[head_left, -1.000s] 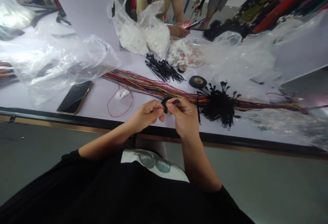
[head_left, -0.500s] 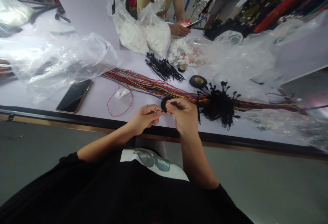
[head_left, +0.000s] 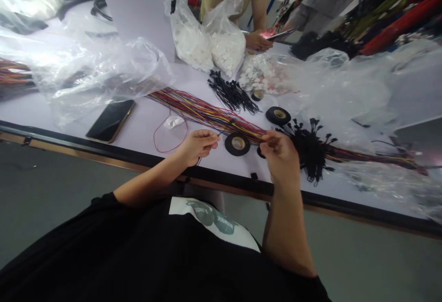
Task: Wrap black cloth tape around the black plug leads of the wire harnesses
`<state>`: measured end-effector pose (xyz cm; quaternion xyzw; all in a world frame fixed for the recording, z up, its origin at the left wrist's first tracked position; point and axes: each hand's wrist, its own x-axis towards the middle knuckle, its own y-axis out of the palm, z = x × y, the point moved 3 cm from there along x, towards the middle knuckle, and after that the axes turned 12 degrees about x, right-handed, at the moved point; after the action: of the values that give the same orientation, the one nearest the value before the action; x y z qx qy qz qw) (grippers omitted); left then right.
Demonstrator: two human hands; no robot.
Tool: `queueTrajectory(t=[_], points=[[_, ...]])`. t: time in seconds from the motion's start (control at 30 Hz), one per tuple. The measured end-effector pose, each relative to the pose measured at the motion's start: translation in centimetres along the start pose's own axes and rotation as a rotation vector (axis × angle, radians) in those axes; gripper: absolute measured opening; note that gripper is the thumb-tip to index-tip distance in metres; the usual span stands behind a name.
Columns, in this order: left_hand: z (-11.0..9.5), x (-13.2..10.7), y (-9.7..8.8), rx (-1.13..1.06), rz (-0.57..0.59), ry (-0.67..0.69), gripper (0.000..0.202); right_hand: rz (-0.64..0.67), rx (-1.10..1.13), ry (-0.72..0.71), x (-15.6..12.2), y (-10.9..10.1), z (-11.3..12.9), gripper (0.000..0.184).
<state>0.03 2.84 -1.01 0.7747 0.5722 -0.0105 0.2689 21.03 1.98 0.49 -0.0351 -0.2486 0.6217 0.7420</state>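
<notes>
My left hand (head_left: 202, 146) is closed in a pinch on a thin black wire (head_left: 199, 161), whose ends stick out past the fingertips and below the palm. Beside it, a roll of black tape (head_left: 228, 144) lies flat in front of the wire bundle (head_left: 203, 108), which has red, yellow and dark strands. My right hand (head_left: 281, 154) is over the bundle's near side, its fingers bent and smeared by motion; whether it holds anything is unclear. Partly under that hand shows a small black roll (head_left: 261, 152). Next to it spreads a pile of black cables with connectors (head_left: 309, 154).
A phone (head_left: 110, 121) and a loop of pink wire (head_left: 154, 138) lie at the left. Behind are more black cables (head_left: 233, 91), another tape roll (head_left: 278, 115), and bags of white parts (head_left: 226, 49). Across the table a person (head_left: 257, 39) holds a device.
My right hand has moved right, away from my left hand, toward the black cable pile. The tape roll between them is now uncovered. The whole view has shifted slightly.
</notes>
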Motion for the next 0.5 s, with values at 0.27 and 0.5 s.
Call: queueTrajectory(t=[0.27, 0.5], points=[[-0.1, 0.4, -0.7, 0.098, -0.106, 0.096, 0.016, 0.434, -0.603, -0.208, -2.1, 2.4, -1.1, 0.038], [-0.3, 0.1, -0.4, 0.372, -0.166, 0.311, 0.01, 0.352, -0.165, 0.014, -2.5, 3.5, 0.1, 0.027]])
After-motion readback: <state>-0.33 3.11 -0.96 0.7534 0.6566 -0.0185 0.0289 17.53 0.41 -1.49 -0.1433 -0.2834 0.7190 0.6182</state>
